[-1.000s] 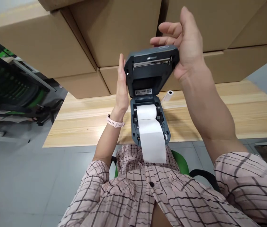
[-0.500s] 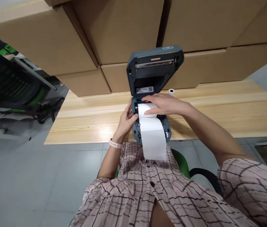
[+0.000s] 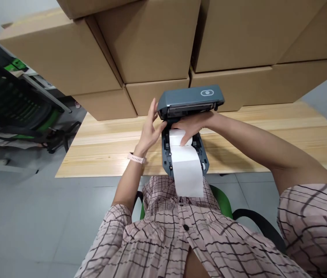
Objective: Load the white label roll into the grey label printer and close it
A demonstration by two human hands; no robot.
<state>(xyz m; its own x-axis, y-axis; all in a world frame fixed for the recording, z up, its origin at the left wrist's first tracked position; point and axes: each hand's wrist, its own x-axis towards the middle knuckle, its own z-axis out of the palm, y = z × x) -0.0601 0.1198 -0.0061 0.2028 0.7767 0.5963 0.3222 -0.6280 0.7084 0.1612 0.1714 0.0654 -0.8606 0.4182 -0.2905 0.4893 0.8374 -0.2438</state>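
A dark grey label printer (image 3: 167,156) stands at the table's front edge with its lid (image 3: 185,97) tilted partway down. Inside lies a white paper roll (image 3: 175,138). Its loose paper strip (image 3: 187,175) hangs over the front edge toward my lap. My right hand (image 3: 192,125) reaches in beneath the lid, its thumb stretched onto the roll; the lid hides part of its fingers. At the lid's left side is my left hand (image 3: 149,133), fingers raised and apart, thumb extended by the hinge area.
Stacked cardboard boxes (image 3: 157,42) line the back of the wooden table (image 3: 108,143). A black and green office chair (image 3: 10,100) stands on the left. I sit on a green chair (image 3: 220,199) with a black armrest.
The printer's lid has swung down from nearly upright. My left hand has moved up from the printer's body to the lid's side. My right hand stays at the roll, now partly under the lid.
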